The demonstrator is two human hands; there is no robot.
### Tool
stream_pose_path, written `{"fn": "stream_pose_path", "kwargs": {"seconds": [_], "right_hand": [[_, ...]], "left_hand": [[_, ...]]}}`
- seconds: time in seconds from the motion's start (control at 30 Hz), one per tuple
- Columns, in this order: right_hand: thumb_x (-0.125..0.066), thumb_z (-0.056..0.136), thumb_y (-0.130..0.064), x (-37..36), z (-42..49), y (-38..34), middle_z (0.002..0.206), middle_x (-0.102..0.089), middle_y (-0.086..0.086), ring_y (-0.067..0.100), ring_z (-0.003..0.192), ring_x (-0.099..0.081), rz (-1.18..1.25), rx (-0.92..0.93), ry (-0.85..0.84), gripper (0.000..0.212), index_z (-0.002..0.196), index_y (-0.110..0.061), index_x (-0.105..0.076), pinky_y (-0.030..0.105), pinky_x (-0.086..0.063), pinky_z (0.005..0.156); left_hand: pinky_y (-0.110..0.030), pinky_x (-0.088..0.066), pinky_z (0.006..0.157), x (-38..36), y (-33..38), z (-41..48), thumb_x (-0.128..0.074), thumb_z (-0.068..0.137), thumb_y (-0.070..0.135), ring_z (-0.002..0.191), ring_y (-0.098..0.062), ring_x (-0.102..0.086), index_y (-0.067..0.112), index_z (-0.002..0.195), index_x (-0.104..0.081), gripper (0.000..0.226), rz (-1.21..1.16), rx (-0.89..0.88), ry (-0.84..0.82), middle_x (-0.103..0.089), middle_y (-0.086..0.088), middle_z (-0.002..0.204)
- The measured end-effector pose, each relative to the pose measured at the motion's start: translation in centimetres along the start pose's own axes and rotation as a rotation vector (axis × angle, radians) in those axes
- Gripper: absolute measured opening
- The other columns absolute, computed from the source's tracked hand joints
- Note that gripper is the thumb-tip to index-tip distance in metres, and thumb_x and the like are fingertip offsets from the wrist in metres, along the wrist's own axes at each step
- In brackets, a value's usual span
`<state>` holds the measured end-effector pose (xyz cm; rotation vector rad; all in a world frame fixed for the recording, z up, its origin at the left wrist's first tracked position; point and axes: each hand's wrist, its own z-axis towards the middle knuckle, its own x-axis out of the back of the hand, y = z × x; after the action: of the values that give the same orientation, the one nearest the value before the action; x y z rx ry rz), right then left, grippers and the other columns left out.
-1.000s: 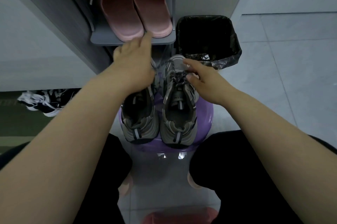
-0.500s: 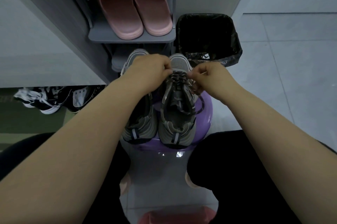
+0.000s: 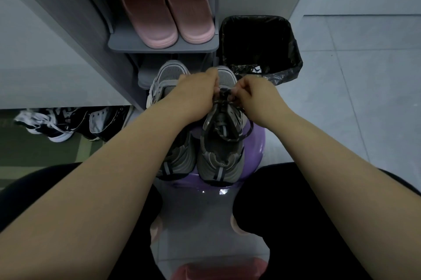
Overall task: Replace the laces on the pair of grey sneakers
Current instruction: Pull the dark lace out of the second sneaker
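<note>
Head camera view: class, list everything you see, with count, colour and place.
stool: one, purple, floor, centre
sneakers: two, grey, side by side on the stool
lace: one, dark, in the right-hand sneaker, ends loose
shelf: one, grey, beyond the stool
slippers: two, pink, on the shelf
bin: one, black liner, right of the shelf
canvas shoes: count unclear, black and white, floor at left
hands: two; left hand and right hand both pinch the lace near the toe

Shelf (image 3: 163, 48) overhangs toes; bin (image 3: 293, 52) right; floor (image 3: 364, 88) open.
</note>
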<state>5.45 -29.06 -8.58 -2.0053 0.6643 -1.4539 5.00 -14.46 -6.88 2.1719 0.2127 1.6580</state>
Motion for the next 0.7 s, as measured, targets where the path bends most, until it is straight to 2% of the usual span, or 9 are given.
{"fn": "stream_pose_path", "kwargs": {"seconds": [0.07,0.17,0.27,0.33,0.43,0.5,0.6,0.63,0.7], "right_hand": [[-0.049,0.093,-0.017,0.1,0.1,0.1,0.084,-0.069,0.007,0.023,0.081,-0.066,0.13,-0.047,-0.003,0.012,0.084,-0.012,-0.055,0.041,-0.053,0.083],[-0.059,0.089,-0.016,0.6,-0.2,-0.2,0.074,-0.065,0.006,0.019,0.07,-0.062,0.248,-0.084,-0.037,0.01,0.08,-0.012,-0.058,0.04,-0.055,0.081],[-0.075,0.076,-0.021,0.9,-0.5,0.0,0.08,-0.066,0.013,0.024,0.077,-0.064,0.245,-0.127,-0.099,0.022,0.09,-0.006,-0.065,0.041,-0.054,0.083],[-0.074,0.077,-0.017,1.0,-0.6,-0.1,0.085,-0.068,0.018,0.031,0.084,-0.067,0.218,-0.11,-0.088,0.016,0.085,-0.005,-0.067,0.045,-0.054,0.086],[-0.065,0.084,-0.015,1.8,-0.6,-0.2,0.09,-0.069,0.017,0.031,0.089,-0.066,0.074,-0.085,-0.072,0.012,0.074,-0.011,-0.061,0.045,-0.052,0.086],[-0.059,0.088,-0.015,2.4,-0.6,-0.2,0.093,-0.067,0.013,0.029,0.092,-0.063,-0.127,-0.033,-0.058,0.011,0.077,-0.013,-0.056,0.041,-0.05,0.085],[-0.054,0.088,-0.014,2.5,-0.6,0.0,0.099,-0.064,0.01,0.028,0.096,-0.058,-0.31,0.033,0.001,0.002,0.088,-0.013,-0.055,0.031,-0.043,0.077],[-0.054,0.088,-0.015,2.4,-0.6,0.1,0.099,-0.064,0.01,0.028,0.096,-0.058,-0.306,0.035,0.01,0.005,0.091,-0.012,-0.057,0.032,-0.043,0.077],[-0.057,0.087,-0.016,2.1,-0.4,0.3,0.089,-0.066,0.009,0.026,0.087,-0.063,-0.135,-0.022,-0.025,0.01,0.092,-0.008,-0.062,0.035,-0.051,0.081]], "left_hand": [[-0.028,-0.029,0.076,0.0,0.0,0.0,-0.044,0.093,0.007,0.082,-0.016,-0.046,0.018,0.089,-0.038,0.013,-0.064,0.005,0.012,-0.058,0.004,0.091],[-0.025,-0.035,0.072,0.2,-0.1,0.1,-0.05,0.091,0.011,0.082,-0.013,-0.053,0.019,0.086,-0.045,0.01,-0.227,0.076,0.053,-0.063,0.004,0.086],[-0.027,-0.04,0.076,0.2,-0.2,0.1,-0.058,0.087,0.016,0.085,-0.014,-0.053,0.02,0.088,-0.049,0.01,-0.247,0.075,0.017,-0.059,0.004,0.087],[-0.029,-0.043,0.081,0.5,-0.4,0.1,-0.064,0.084,0.016,0.085,-0.014,-0.054,0.021,0.09,-0.05,0.016,-0.268,0.088,-0.016,-0.058,0.006,0.081],[-0.033,-0.048,0.086,1.3,-0.7,-0.1,-0.068,0.08,0.011,0.084,-0.015,-0.061,0.021,0.085,-0.05,0.021,-0.334,0.14,-0.025,-0.061,0.01,0.074],[-0.036,-0.045,0.093,1.7,-0.6,-0.2,-0.068,0.079,0.015,0.092,-0.018,-0.061,0.023,0.082,-0.048,0.022,-0.236,0.155,-0.001,-0.063,0.008,0.08],[-0.035,-0.03,0.096,2.0,-0.3,-0.2,-0.064,0.084,0.025,0.113,-0.023,-0.05,0.025,0.092,-0.053,0.013,-0.004,0.153,0.014,-0.065,0.003,0.104],[-0.035,-0.028,0.096,2.0,-0.4,-0.1,-0.062,0.085,0.026,0.117,-0.023,-0.047,0.026,0.096,-0.057,0.012,0.037,0.153,-0.012,-0.064,0.003,0.109],[-0.036,-0.028,0.099,2.1,-0.7,0.0,-0.06,0.087,0.026,0.119,-0.022,-0.047,0.026,0.1,-0.063,0.014,0.046,0.167,-0.077,-0.064,0.004,0.11]]}}
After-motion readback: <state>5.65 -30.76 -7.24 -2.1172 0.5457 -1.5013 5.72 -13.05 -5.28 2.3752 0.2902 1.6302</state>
